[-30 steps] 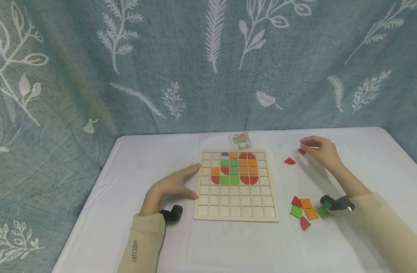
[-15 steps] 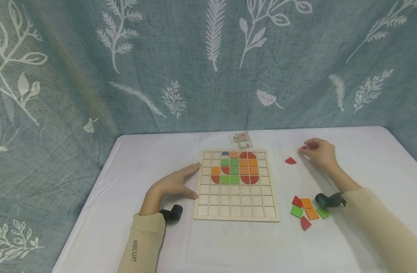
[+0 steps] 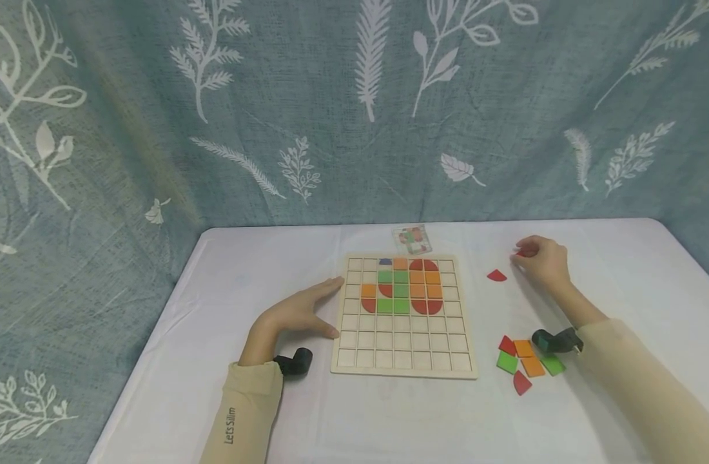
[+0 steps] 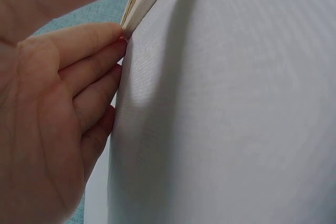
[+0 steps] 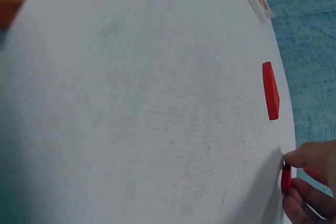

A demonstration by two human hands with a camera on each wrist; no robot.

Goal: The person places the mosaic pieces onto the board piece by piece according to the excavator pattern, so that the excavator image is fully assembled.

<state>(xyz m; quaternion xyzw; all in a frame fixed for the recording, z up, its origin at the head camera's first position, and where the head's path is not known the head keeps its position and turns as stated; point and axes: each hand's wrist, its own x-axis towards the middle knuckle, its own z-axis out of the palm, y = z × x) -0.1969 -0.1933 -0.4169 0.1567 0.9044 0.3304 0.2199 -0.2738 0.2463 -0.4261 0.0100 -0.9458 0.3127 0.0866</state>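
My left hand [image 3: 296, 310] rests at the left edge of a wooden grid board [image 3: 392, 341], fingers stretched out and touching its side, thumb apart. In the left wrist view, the fingertips meet the rim of the board. Far right, my right hand [image 3: 544, 263] pinches a small red tile [image 5: 286, 178] between thumb and fingers; the hand mostly covers it in the head view. A red quarter-circle tile [image 3: 496, 276] lies on the cloth just left of that hand. Green, orange, red and blue tiles sit in the upper cells of the board.
A small pattern card [image 3: 412, 239] lies behind the board. Below the right hand is a loose group of tiles, among them an orange square [image 3: 532, 367], a green square [image 3: 508, 362] and a red quarter circle [image 3: 521, 383]. A patterned curtain [image 3: 331, 129] hangs behind the table.
My right fingers have closed on the red tile that lay under them, and the right forearm has shifted slightly left. The left hand has stayed at the board's edge.
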